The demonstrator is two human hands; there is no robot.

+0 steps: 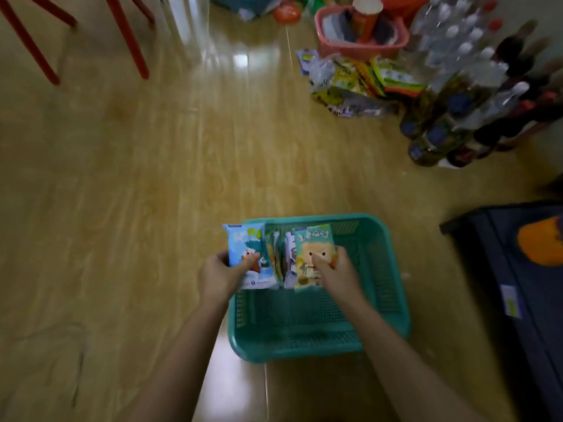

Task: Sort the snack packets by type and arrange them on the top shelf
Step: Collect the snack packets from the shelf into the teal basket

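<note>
A teal mesh basket sits on the wooden floor in front of me. My left hand grips a blue snack packet with a cartoon penguin at the basket's far left corner. My right hand grips a green packet with a cartoon lion, thumb across its front. Between the two packets, several more packets stand upright, pressed together. No shelf is in view.
A heap of loose snack packets lies on the floor at the far right, beside a pink basket and clustered bottles. Red chair legs stand far left. A dark bag lies at the right.
</note>
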